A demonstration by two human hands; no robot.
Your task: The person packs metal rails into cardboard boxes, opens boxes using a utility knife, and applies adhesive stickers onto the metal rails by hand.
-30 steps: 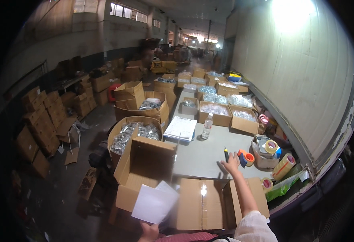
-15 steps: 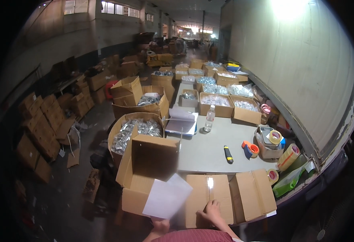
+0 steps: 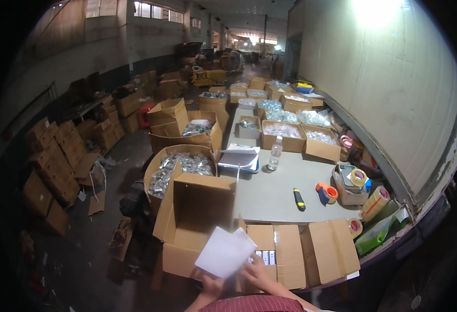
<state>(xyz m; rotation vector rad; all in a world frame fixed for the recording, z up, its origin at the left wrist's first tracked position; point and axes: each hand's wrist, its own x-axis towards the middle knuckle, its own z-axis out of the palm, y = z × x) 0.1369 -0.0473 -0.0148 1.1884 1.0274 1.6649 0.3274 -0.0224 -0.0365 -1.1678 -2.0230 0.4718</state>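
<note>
My left hand (image 3: 211, 284) is closed on the lower edge of some white paper sheets (image 3: 222, 253), held slanted in front of an open, tall carton (image 3: 203, 205). Beside the sheets' lower right corner, my right hand (image 3: 257, 273) is at the left part of a low cardboard box (image 3: 290, 255). Its fingers look curled, but whether they grip the paper or the box flap is hidden. The box's left side is open, and small white packs (image 3: 266, 257) show inside. A second cardboard box (image 3: 332, 250) stands directly to the right.
A yellow-black utility knife (image 3: 298, 199), an orange-blue tape dispenser (image 3: 326, 193), a clear bottle (image 3: 275, 154) and a clipboard (image 3: 239, 158) lie or stand on the grey table (image 3: 270, 190). Tape rolls (image 3: 375, 203) line the right edge. Cartons of bagged parts (image 3: 184, 169) stand left and behind.
My right hand has moved left from the top of the low box toward the paper. The box's left side has opened, showing the packs. My left hand has shifted slightly right with the paper.
</note>
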